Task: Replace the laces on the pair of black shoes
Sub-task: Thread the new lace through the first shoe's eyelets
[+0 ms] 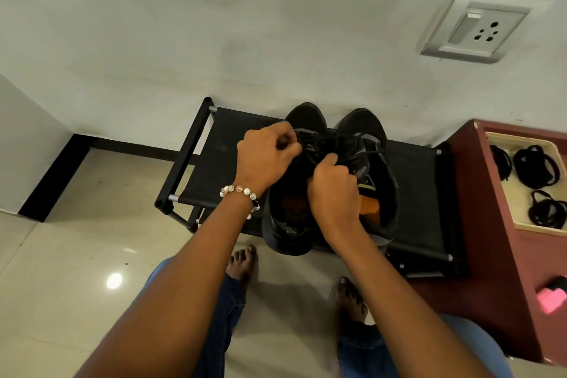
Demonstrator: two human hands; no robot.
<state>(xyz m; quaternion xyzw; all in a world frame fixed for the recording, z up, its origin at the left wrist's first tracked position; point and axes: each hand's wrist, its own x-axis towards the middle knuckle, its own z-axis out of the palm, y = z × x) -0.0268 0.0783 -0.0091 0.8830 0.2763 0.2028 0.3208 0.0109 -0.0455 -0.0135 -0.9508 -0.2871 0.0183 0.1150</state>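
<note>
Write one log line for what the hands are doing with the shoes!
left hand pinches lace | right hand grips lace | black shoes on rack | spare laces in tray

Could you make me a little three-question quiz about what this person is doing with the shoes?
1. True or false: both black shoes sit on the floor tiles.
2. Which wrist wears the bead bracelet: A left, B right?
3. What lies in the cream tray on the maroon cabinet?

Key: 1 false, they sit on the black rack. 2 A. 3 bundles of black laces.
</note>
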